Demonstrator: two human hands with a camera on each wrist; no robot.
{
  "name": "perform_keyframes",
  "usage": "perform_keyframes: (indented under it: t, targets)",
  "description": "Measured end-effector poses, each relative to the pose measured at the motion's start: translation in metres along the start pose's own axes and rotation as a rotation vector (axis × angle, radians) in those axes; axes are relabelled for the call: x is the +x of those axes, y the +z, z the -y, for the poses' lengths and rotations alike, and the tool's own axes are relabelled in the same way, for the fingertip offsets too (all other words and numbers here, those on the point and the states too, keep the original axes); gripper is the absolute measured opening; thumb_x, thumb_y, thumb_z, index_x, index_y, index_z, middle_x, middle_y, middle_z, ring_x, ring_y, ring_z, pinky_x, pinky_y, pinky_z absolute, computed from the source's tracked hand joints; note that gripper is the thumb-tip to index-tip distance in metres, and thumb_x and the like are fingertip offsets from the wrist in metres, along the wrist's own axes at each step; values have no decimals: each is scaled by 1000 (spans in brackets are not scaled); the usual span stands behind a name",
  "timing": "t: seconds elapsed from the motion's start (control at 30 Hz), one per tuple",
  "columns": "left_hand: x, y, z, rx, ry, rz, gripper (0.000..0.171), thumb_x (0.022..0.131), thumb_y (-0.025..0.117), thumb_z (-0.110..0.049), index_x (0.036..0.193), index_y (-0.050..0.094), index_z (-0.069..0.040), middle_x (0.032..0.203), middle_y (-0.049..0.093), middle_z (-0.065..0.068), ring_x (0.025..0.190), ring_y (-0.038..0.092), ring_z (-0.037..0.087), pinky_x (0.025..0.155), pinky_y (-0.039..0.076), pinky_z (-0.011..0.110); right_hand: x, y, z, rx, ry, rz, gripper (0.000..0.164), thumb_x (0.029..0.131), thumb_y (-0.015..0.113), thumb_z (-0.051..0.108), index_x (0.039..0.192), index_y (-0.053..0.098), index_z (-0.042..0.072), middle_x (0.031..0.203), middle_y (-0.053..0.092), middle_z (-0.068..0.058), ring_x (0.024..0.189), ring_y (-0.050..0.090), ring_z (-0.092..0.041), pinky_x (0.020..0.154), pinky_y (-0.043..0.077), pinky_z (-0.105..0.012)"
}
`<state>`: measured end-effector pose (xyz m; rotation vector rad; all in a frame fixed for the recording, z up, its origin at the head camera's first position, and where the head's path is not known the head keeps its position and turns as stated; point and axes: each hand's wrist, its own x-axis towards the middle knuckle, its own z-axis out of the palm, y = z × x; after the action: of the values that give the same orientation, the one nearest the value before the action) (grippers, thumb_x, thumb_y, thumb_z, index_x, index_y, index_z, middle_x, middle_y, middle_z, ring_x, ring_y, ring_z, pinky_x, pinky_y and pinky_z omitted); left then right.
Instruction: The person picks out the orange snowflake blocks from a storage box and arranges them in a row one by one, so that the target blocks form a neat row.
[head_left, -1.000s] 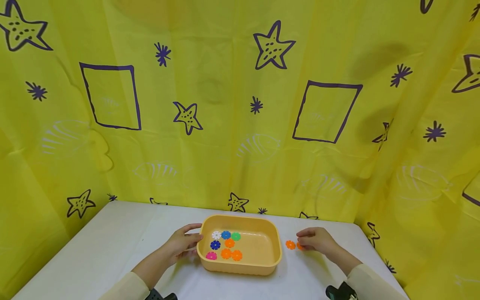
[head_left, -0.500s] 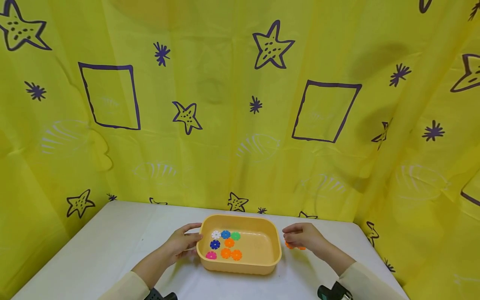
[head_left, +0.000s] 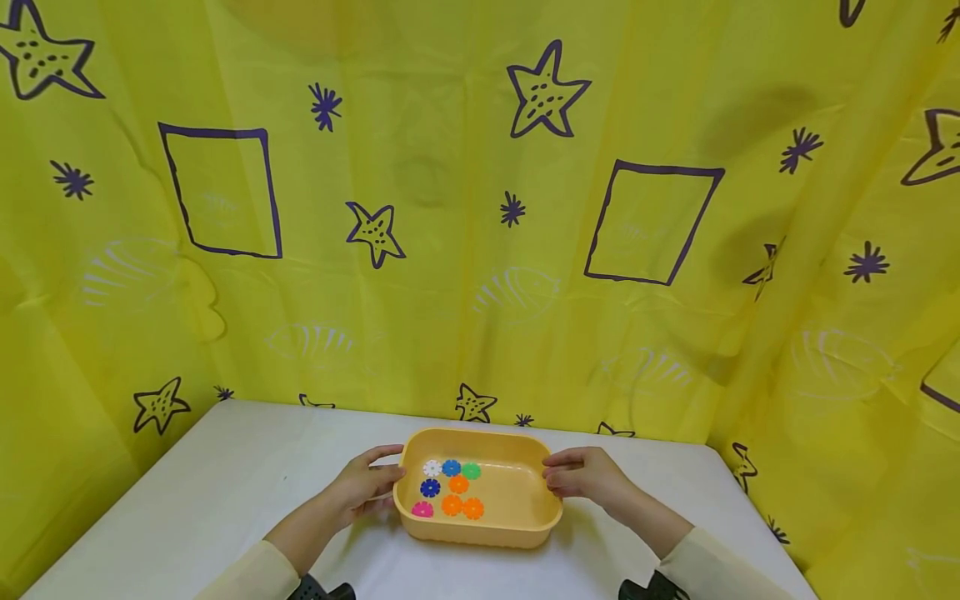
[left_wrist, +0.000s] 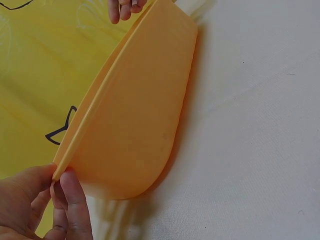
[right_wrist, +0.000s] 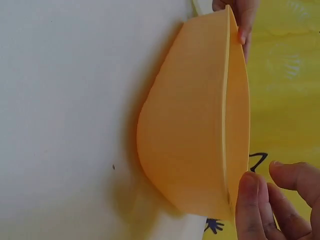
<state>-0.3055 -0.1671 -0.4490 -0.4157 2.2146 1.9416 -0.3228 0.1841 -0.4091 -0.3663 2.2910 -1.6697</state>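
A light-orange plastic basin (head_left: 517,500) rests on the white table. My left hand (head_left: 365,486) pinches its left rim; the left wrist view shows the thumb on one side and fingers (left_wrist: 75,205) on the other. Over the right rim is my right hand (head_left: 588,479), with thumb and fingers spread apart and nothing visible between them in the right wrist view. Inside the basin, mostly to the left, lie several snowflake discs: a white disc (head_left: 432,468), a blue disc (head_left: 451,468), a green disc (head_left: 471,472), a navy disc (head_left: 431,488), a pink disc (head_left: 422,508) and orange discs (head_left: 473,508).
The white tabletop (head_left: 277,467) extends around the basin. A yellow curtain (head_left: 450,317) printed with starfish and fish hangs behind the table and along both sides. Dark wrist-worn devices show at the bottom edge by each sleeve (head_left: 255,575).
My right hand has moved left from two orange snowflake discs on the table to the basin's right rim. Those discs no longer show. My left hand and the basin have stayed in place.
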Motion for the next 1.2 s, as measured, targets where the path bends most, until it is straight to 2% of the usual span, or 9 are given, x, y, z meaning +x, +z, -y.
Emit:
perform_keyframes:
  t: [0.33, 0.5, 1.0, 1.2]
  targets:
    - [1, 0, 2, -6, 6, 3, 51, 93, 67, -15, 141, 49, -10, 118, 67, 18, 75, 68, 16, 63, 58, 28, 2, 15, -2, 52, -5, 33, 43, 89, 68, 0, 122, 52, -23, 105, 71, -23, 89, 71, -21, 80, 60, -38]
    - [0, 0, 2, -4, 8, 2, 51, 93, 67, -15, 141, 49, -10, 117, 67, 17, 75, 68, 16, 63, 58, 28, 2, 22, 0, 61, 1, 29, 45, 87, 69, -2, 123, 52, -23, 108, 69, -26, 88, 72, -21, 79, 60, -38]
    - [2, 0, 3, 5, 6, -3, 52, 93, 68, -16, 141, 49, -10, 117, 67, 17, 75, 69, 17, 64, 58, 29, 10, 38, 1, 62, 28, 71, 45, 87, 70, 0, 123, 54, -20, 115, 65, -30, 93, 71, -27, 79, 60, -42]
    - [2, 0, 2, -5, 3, 2, 52, 92, 68, -16, 141, 49, -10, 118, 67, 18, 76, 69, 17, 64, 59, 29, 14, 44, 1, 40, 36, 77, 41, 86, 70, -1, 120, 57, -19, 114, 66, -30, 87, 71, -23, 76, 61, -40]
